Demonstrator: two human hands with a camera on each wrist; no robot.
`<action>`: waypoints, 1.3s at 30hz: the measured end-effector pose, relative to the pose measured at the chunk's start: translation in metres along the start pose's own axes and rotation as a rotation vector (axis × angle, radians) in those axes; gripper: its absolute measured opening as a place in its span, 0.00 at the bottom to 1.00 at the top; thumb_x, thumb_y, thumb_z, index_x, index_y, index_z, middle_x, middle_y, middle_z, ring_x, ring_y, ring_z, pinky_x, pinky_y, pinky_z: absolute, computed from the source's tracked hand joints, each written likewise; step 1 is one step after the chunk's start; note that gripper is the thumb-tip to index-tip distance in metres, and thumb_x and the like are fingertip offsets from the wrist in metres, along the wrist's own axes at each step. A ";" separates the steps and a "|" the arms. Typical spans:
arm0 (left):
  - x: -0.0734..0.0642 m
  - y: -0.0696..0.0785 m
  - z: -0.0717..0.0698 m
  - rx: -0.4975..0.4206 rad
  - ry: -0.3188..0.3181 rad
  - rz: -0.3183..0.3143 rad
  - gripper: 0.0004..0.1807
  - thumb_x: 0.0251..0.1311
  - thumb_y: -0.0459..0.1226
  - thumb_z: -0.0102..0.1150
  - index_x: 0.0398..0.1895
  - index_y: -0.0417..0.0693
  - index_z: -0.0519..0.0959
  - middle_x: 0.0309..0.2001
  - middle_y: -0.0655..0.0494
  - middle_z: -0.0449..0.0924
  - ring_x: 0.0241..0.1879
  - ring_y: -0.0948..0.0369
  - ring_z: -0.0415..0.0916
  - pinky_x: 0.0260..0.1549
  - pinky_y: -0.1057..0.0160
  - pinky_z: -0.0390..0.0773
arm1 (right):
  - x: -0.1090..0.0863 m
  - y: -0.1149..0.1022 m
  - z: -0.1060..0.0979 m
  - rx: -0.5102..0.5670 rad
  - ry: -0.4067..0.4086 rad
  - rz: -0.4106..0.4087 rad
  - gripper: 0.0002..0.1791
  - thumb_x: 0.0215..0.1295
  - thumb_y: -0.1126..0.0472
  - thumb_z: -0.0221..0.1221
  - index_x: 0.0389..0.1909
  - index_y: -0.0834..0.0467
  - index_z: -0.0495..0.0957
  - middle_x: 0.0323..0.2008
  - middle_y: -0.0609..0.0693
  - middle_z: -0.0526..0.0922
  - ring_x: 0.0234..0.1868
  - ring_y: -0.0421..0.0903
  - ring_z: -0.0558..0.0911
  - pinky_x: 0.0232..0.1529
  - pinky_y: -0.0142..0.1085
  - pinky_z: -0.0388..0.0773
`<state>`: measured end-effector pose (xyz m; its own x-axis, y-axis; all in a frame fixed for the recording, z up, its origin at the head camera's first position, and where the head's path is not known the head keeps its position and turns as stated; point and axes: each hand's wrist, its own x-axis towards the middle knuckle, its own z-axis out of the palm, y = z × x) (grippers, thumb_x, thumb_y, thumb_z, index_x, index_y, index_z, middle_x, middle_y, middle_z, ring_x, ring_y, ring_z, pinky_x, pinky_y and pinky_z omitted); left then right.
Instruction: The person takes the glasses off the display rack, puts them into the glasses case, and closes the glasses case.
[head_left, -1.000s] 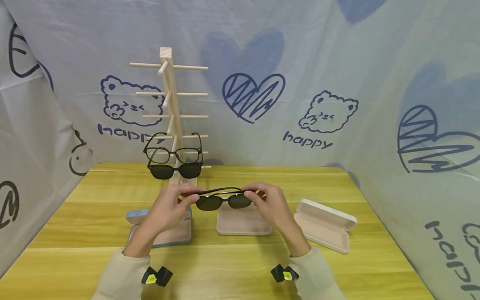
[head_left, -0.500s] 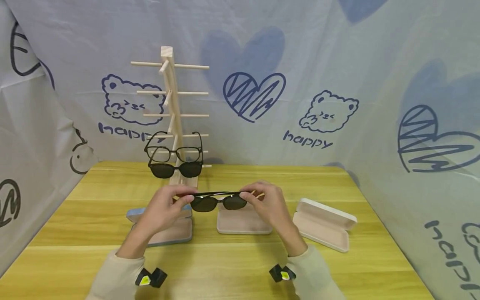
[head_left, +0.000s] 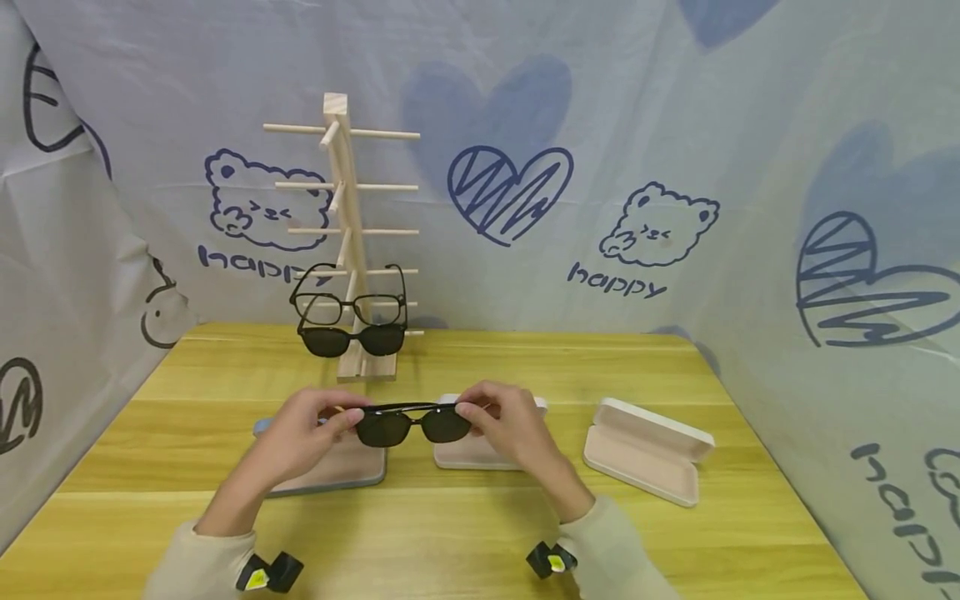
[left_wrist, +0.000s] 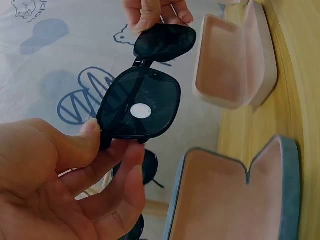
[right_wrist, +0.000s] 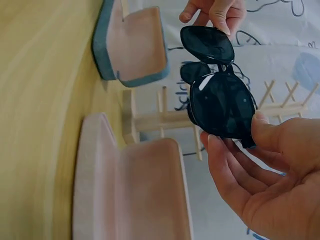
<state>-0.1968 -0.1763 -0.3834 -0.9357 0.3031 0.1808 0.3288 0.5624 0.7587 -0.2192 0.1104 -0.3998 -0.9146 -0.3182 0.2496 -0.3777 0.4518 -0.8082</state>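
Observation:
Dark-lensed sunglasses [head_left: 386, 428] with a black frame are held up level between both hands. My left hand [head_left: 307, 433] pinches one outer corner of the frame between thumb and fingers. At the opposite corner my right hand [head_left: 507, 422] grips it the same way. Behind and below the left hand lies an open blue glasses case [head_left: 367, 471] with a pink lining, partly hidden. An open white case [head_left: 465, 456] sits behind the right hand. The left wrist view shows the lens [left_wrist: 142, 95] close up, a bright reflection on it.
A wooden rack [head_left: 343, 175] with pegs stands at the back left. Clear-lensed glasses [head_left: 348, 308] and dark sunglasses [head_left: 352, 341] hang low on it. Another open white case [head_left: 645, 454] lies on the right of the wooden table [head_left: 675, 550]. A printed curtain [head_left: 510, 100] encloses the back.
Both hands have carried the sunglasses left and somewhat down, nearer the blue case. The grip at each end stays the same, and the rack and cases have not moved.

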 end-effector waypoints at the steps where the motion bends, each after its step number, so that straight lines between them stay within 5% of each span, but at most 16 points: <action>1: -0.001 -0.002 -0.002 -0.008 -0.014 -0.006 0.12 0.72 0.29 0.57 0.53 0.37 0.86 0.47 0.42 0.87 0.33 0.64 0.80 0.31 0.67 0.81 | 0.000 0.001 0.002 0.000 -0.012 -0.004 0.07 0.71 0.65 0.64 0.44 0.64 0.86 0.39 0.60 0.89 0.29 0.49 0.87 0.30 0.28 0.83; 5: -0.007 -0.008 -0.008 -0.020 -0.047 -0.015 0.13 0.72 0.29 0.57 0.54 0.35 0.84 0.50 0.40 0.87 0.34 0.62 0.83 0.33 0.65 0.85 | 0.002 0.003 0.011 0.010 -0.067 -0.009 0.09 0.71 0.65 0.63 0.47 0.64 0.86 0.40 0.60 0.90 0.29 0.41 0.85 0.32 0.30 0.85; 9: -0.013 -0.015 -0.014 -0.013 -0.066 -0.033 0.13 0.72 0.30 0.58 0.54 0.33 0.84 0.50 0.39 0.87 0.34 0.60 0.84 0.33 0.65 0.85 | 0.002 0.004 0.019 0.020 -0.122 -0.020 0.10 0.72 0.66 0.62 0.49 0.64 0.86 0.42 0.61 0.89 0.32 0.45 0.88 0.35 0.37 0.87; 15: -0.023 -0.030 -0.022 -0.026 -0.087 -0.096 0.13 0.73 0.30 0.57 0.54 0.31 0.84 0.49 0.39 0.87 0.34 0.60 0.85 0.33 0.63 0.86 | 0.008 0.003 0.033 0.001 -0.194 -0.040 0.10 0.72 0.68 0.61 0.50 0.66 0.85 0.42 0.61 0.89 0.34 0.50 0.89 0.34 0.25 0.82; 21: -0.034 -0.046 -0.031 -0.007 -0.086 -0.150 0.13 0.73 0.31 0.58 0.53 0.31 0.84 0.46 0.41 0.88 0.34 0.61 0.85 0.34 0.61 0.86 | 0.015 0.003 0.052 -0.015 -0.242 0.010 0.11 0.71 0.68 0.63 0.51 0.65 0.86 0.41 0.59 0.89 0.34 0.50 0.88 0.29 0.24 0.78; 26: -0.042 -0.054 -0.037 0.029 -0.066 -0.176 0.13 0.73 0.32 0.58 0.52 0.32 0.84 0.45 0.43 0.87 0.33 0.63 0.83 0.32 0.62 0.84 | 0.019 0.001 0.068 -0.011 -0.243 0.015 0.09 0.68 0.69 0.64 0.47 0.64 0.87 0.39 0.59 0.90 0.34 0.40 0.85 0.31 0.23 0.78; 39: -0.049 -0.074 -0.043 0.037 -0.027 -0.239 0.14 0.72 0.30 0.59 0.53 0.29 0.83 0.47 0.38 0.85 0.31 0.67 0.82 0.30 0.65 0.83 | 0.028 0.000 0.091 0.057 -0.185 0.089 0.08 0.66 0.65 0.68 0.43 0.65 0.87 0.34 0.57 0.90 0.28 0.37 0.86 0.28 0.24 0.80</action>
<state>-0.1806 -0.2661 -0.4216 -0.9837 0.1786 -0.0185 0.1036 0.6482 0.7544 -0.2322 0.0259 -0.4414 -0.8999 -0.4290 0.0780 -0.2830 0.4386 -0.8529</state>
